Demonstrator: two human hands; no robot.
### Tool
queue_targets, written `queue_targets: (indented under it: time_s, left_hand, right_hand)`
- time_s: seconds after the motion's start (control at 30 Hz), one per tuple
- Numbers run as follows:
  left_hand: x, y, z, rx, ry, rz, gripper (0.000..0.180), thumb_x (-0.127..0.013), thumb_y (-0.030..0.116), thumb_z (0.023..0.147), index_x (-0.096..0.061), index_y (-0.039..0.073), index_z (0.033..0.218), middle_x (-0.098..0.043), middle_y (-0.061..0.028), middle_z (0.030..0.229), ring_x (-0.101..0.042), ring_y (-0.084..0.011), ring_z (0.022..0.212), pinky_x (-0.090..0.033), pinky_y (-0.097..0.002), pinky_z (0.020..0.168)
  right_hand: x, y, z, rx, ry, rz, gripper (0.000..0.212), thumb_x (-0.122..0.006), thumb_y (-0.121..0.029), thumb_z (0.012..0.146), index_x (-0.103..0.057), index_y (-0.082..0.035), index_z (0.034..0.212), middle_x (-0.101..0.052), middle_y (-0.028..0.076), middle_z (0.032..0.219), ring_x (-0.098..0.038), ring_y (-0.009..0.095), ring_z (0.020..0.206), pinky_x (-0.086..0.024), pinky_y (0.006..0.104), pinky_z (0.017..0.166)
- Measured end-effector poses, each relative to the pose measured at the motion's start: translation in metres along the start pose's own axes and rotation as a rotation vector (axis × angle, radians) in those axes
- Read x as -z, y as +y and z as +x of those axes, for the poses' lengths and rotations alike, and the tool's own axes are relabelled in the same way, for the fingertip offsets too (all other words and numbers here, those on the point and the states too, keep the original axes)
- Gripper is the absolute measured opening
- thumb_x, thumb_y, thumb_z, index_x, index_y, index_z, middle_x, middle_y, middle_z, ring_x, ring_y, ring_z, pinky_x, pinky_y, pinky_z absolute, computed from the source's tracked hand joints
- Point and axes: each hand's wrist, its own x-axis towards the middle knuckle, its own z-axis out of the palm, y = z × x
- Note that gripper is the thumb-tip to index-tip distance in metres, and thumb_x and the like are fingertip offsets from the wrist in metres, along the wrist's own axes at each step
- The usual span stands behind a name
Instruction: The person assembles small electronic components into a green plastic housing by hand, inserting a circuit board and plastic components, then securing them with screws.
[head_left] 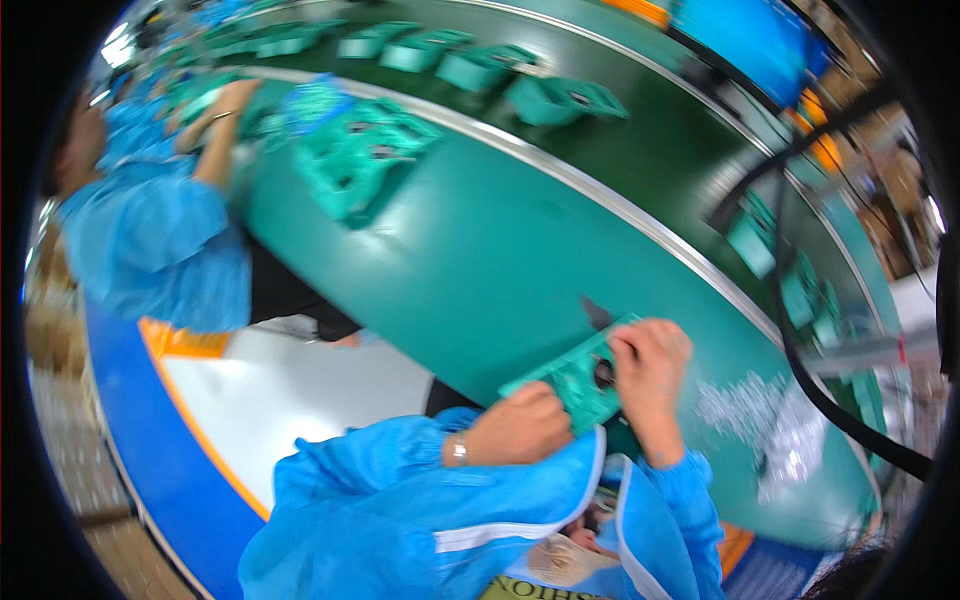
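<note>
Fingers of both hands gripped the green tray (572, 380) at lower centre: left hand (520, 425) lower-left end, right hand (650, 355) upper-right.

Green trays (480, 65) on conveyor (640, 150); co-worker's blue sleeve (150, 235) at left

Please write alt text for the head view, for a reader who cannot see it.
Both hands, left hand and right hand, hold a flat green plastic tray at the near edge of a green worktable. A pile of small clear bags lies to the right; a co-worker in a blue smock handles more green trays at left.
</note>
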Motion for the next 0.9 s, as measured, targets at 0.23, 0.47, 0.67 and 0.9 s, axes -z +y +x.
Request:
queue_targets:
  time_s: [0.23,0.47,0.67,0.9]
  left_hand:
    - [-0.039,0.002,0.008,-0.054,0.200,-0.007,0.018,-0.068,0.017,0.088,-0.056,0.006,0.082,-0.050,-0.0071,0.083,-0.054,-0.0244,0.082,-0.045,-0.0390,0.090]
    - [-0.050,0.003,-0.001,-0.024,0.168,0.015,0.015,-0.068,0.016,0.088,-0.059,0.005,0.091,-0.053,-0.0074,0.088,-0.054,-0.0230,0.089,-0.044,-0.0377,0.090]
    - [-0.043,0.007,-0.003,-0.053,0.063,0.006,0.016,-0.067,0.018,0.090,-0.058,0.005,0.094,-0.054,-0.0075,0.090,-0.054,-0.0243,0.092,-0.045,-0.0380,0.090]
    - [-0.029,-0.011,-0.013,-0.053,-0.067,0.036,0.012,-0.064,0.020,0.085,-0.060,0.010,0.091,-0.055,-0.0053,0.088,-0.055,-0.0239,0.086,-0.046,-0.0398,0.081]
  right_hand:
    - [0.021,-0.007,-0.006,0.048,-0.019,-0.121,0.008,-0.075,-0.008,0.078,-0.068,-0.006,0.082,-0.063,0.007,0.088,-0.058,0.031,0.095,-0.041,0.0471,0.092]
    - [0.027,-0.026,-0.013,0.240,-0.097,-0.291,0.014,-0.070,-0.009,0.083,-0.073,-0.001,0.094,-0.062,0.009,0.092,-0.055,0.033,0.102,-0.039,0.0523,0.098]
    - [0.039,-0.038,-0.015,0.262,-0.186,-0.333,0.013,-0.066,-0.007,0.086,-0.072,0.002,0.094,-0.061,0.011,0.093,-0.055,0.033,0.104,-0.040,0.0534,0.101]
    - [0.029,-0.022,-0.020,0.202,-0.153,-0.271,0.027,-0.072,-0.019,0.078,-0.071,-0.009,0.103,-0.064,0.008,0.097,-0.058,0.030,0.105,-0.042,0.0509,0.098]
